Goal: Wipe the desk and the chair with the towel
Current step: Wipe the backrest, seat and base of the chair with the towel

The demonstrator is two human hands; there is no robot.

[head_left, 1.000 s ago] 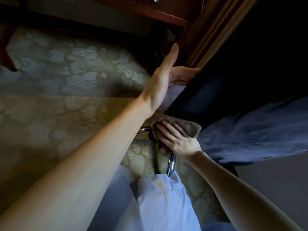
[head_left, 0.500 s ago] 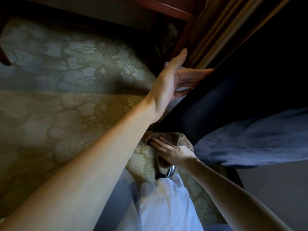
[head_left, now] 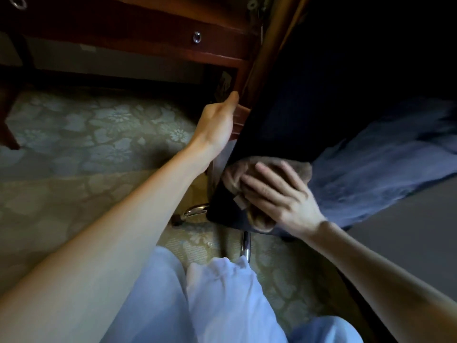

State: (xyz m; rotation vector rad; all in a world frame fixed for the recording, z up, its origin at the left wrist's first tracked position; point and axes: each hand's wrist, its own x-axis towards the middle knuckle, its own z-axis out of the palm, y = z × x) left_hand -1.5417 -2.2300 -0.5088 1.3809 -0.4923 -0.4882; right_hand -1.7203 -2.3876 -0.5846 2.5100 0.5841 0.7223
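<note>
A dark chair (head_left: 291, 115) with a black cushioned part stands at centre right, seen from above. My left hand (head_left: 220, 122) grips its far edge, fingers wrapped behind the dark panel. My right hand (head_left: 277, 194) presses a brown towel (head_left: 249, 172) flat against the lower corner of the chair, fingers spread over the cloth. The reddish wooden desk (head_left: 153, 33) runs across the top, with a round metal drawer pull (head_left: 197, 37).
Chrome chair legs (head_left: 195, 210) stick out below the seat onto the patterned green carpet (head_left: 86, 134). A blue cloth (head_left: 385, 164) drapes at the right. My pale blue trouser legs (head_left: 222, 298) fill the bottom. A desk leg (head_left: 10, 125) stands at the left.
My right hand has slid the towel up and to the right along the chair's corner. My left hand has closed tighter round the chair's edge. The view has tilted up, showing more desk.
</note>
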